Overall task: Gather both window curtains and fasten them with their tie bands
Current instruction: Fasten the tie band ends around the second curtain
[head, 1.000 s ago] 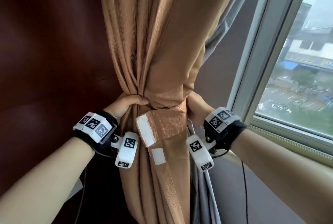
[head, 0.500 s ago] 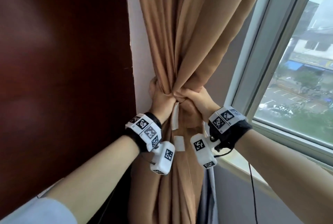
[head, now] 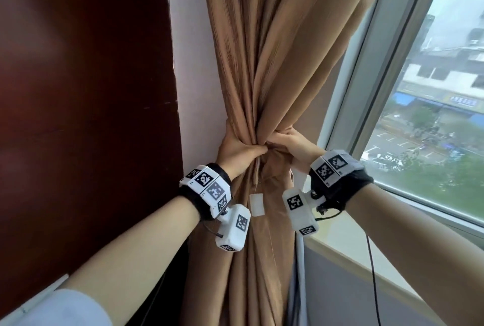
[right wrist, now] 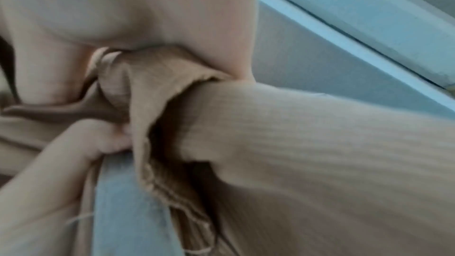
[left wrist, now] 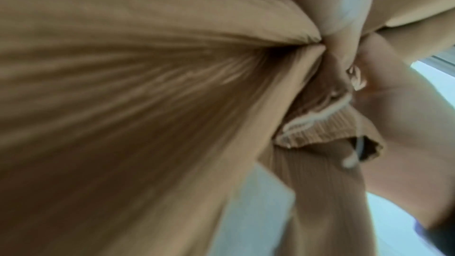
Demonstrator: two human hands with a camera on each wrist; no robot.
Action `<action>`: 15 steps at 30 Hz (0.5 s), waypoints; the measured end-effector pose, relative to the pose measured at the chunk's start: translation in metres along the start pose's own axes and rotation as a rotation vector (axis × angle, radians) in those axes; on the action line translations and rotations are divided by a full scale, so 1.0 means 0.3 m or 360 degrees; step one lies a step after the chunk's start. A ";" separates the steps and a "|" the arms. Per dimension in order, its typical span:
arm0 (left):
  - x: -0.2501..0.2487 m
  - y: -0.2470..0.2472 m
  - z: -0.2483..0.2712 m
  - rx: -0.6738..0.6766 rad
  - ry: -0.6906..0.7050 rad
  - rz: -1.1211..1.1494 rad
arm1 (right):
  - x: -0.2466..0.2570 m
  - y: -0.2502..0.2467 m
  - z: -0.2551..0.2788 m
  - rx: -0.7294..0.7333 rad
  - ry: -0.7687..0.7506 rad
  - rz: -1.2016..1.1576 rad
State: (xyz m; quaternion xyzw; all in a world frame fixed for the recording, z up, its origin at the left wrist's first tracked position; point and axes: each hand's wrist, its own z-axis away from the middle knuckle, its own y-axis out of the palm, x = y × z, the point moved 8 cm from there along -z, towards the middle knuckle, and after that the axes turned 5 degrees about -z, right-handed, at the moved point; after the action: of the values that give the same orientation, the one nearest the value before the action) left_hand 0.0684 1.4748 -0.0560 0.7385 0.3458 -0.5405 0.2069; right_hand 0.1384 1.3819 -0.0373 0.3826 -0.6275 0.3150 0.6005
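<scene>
A tan curtain (head: 275,63) hangs gathered into a tight bunch beside the window. My left hand (head: 241,152) grips the bunch from the left, fingers curled round the folds. My right hand (head: 290,142) meets it from the right and pinches the tan tie band (head: 273,168), which wraps the bunch just under both hands. A white fastening patch (head: 256,205) hangs below the left hand. The left wrist view shows the tie band (left wrist: 320,129) end with a white stitched edge. In the right wrist view the tie band (right wrist: 147,94) circles the curtain (right wrist: 320,153).
A dark wood panel (head: 78,116) stands on the left, with a pale wall strip (head: 193,89) beside the curtain. The window (head: 432,116) and its sill (head: 366,260) lie on the right. Grey lining (head: 298,286) hangs under the curtain. A black cable (head: 372,273) dangles from my right wrist.
Both hands have come together at the front of the bunch and drawn the band tight. The band's flat white patch, facing me a second ago, is now tucked by the left hand.
</scene>
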 end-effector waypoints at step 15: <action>-0.016 0.088 0.023 -0.0098 -0.0074 -0.0286 | 0.059 -0.015 -0.030 -0.0403 -0.0159 0.0337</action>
State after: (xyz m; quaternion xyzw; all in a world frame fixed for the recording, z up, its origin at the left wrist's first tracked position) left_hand 0.0824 1.4511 -0.0555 0.6852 0.4221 -0.5630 0.1881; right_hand 0.1470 1.3855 -0.0194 0.2509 -0.7280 0.2756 0.5755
